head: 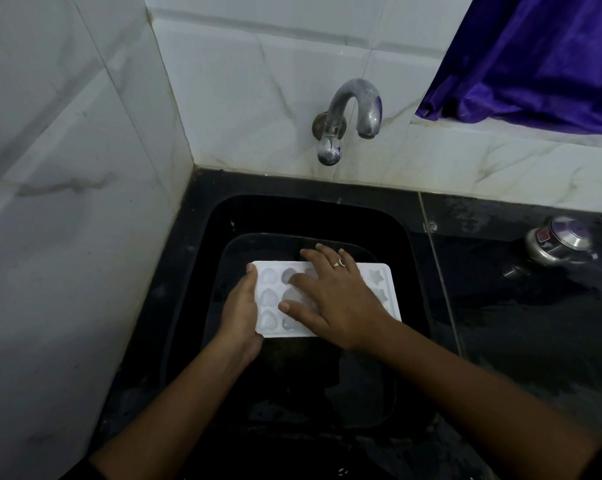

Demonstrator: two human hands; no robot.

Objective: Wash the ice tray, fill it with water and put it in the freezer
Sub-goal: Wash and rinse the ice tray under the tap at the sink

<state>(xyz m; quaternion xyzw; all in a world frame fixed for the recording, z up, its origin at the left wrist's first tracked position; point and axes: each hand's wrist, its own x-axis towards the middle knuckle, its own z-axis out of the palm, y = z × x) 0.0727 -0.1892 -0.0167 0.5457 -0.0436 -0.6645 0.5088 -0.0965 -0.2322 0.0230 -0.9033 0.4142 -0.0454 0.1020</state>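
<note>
- white plastic ice tray (pixel 271 296) with heart and star moulds: held over the black rectangular sink (pixel 401 237).
- left hand (pixel 240 313): clamped on the tray's left edge.
- right hand (pixel 334 299): flat, fingers spread, on the tray top.

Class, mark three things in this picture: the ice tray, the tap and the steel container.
ice tray (pixel 379 284): head view, bare right end beside the star moulds.
tap (pixel 356 88): head view, top of the curved spout.
steel container (pixel 559 241): head view, its shiny top.
</note>
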